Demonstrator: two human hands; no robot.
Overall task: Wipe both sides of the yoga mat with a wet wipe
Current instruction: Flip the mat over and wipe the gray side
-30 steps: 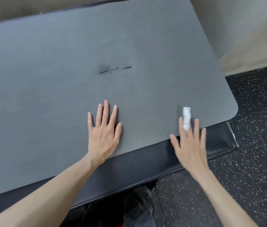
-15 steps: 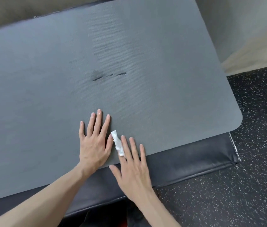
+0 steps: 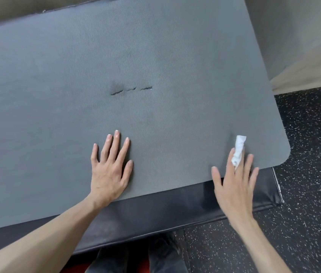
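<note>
A grey yoga mat [image 3: 155, 56] lies flat and fills most of the view, with three short tears near its middle. My left hand [image 3: 110, 166] rests palm down on the mat near its front edge, fingers spread, holding nothing. My right hand [image 3: 234, 182] lies flat at the mat's front right corner. A crumpled white wet wipe [image 3: 238, 149] is pressed under its fingers and sticks out past the fingertips onto the mat.
The mat lies on a black padded bench [image 3: 175, 213] whose front edge and right corner show below it. Dark speckled rubber floor [image 3: 303, 174] lies to the right. A pale wall and light flooring sit at the upper right. My dark trouser legs show at the bottom.
My right hand has slid the wet wipe rightward along the front edge, from beside the left hand to the mat's right corner. The left hand has stayed pressed in place.
</note>
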